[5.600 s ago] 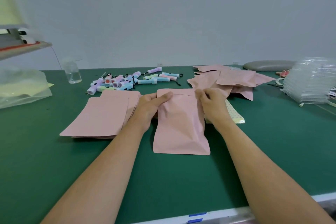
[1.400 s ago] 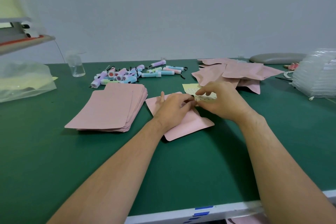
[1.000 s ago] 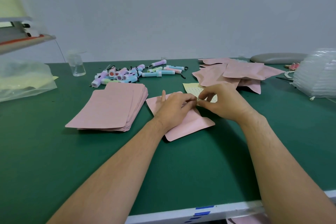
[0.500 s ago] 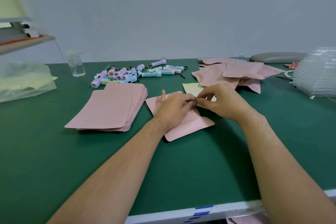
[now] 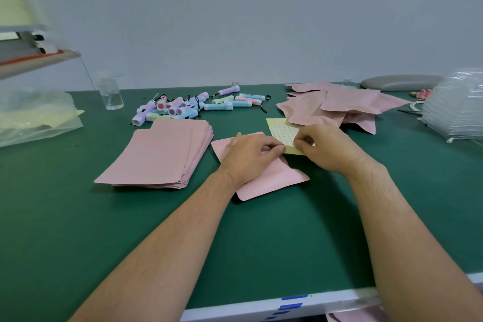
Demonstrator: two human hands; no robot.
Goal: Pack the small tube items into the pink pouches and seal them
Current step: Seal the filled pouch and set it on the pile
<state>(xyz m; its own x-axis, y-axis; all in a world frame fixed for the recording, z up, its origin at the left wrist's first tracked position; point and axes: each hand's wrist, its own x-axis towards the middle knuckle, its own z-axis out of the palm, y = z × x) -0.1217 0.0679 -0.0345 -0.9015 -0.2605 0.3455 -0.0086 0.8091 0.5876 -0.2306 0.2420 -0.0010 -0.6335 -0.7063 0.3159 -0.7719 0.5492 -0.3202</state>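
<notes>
Green table (image 5: 78, 230). Left hand (image 5: 251, 157) rests on a flat pink pouch (image 5: 271, 183), curled fingertips at the near edge of a yellow dotted sheet (image 5: 281, 129) — grip not discernible. Right hand (image 5: 326, 149) pinches that sheet. Stack (image 5: 156, 154) of pouches lies left of the hands; coloured tubes (image 5: 193, 107) behind it; heap (image 5: 334, 107) of pouches behind the sheet; clear bottle (image 5: 111, 94) far left.

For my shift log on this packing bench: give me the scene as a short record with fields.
Left hand: over the flat pink pouch, pinching the yellow dotted sheet at its edge
Right hand: pinching the same sheet
Pouch stack: left of the hands
Loose pouch pile: back right
Tubes: heaped at the back of the green table
</notes>
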